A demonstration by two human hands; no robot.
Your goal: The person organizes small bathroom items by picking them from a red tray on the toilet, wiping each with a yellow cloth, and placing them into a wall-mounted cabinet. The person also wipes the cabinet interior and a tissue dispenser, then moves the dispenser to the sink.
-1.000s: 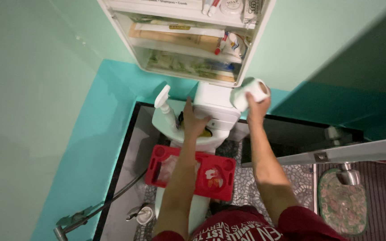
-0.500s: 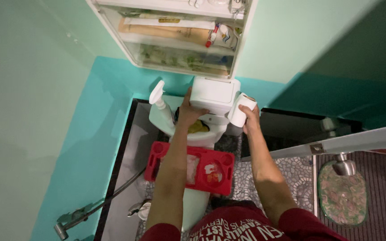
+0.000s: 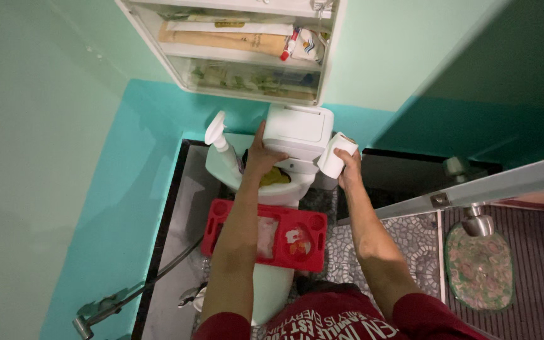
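A toilet paper roll (image 3: 336, 154) is being gripped by the curled fingers of the right hand (image 3: 349, 169), just beside the white bin (image 3: 298, 132) on the toilet tank. The bin's front edge is being touched by the left hand (image 3: 260, 158), fingers spread open, above a red tray (image 3: 221, 230)

toilet tank top (image 3: 221, 165) carrying white spray bottle (image 3: 218, 140), white box (image 3: 298, 129); red tray (image 3: 266, 234) sitting across toilet below
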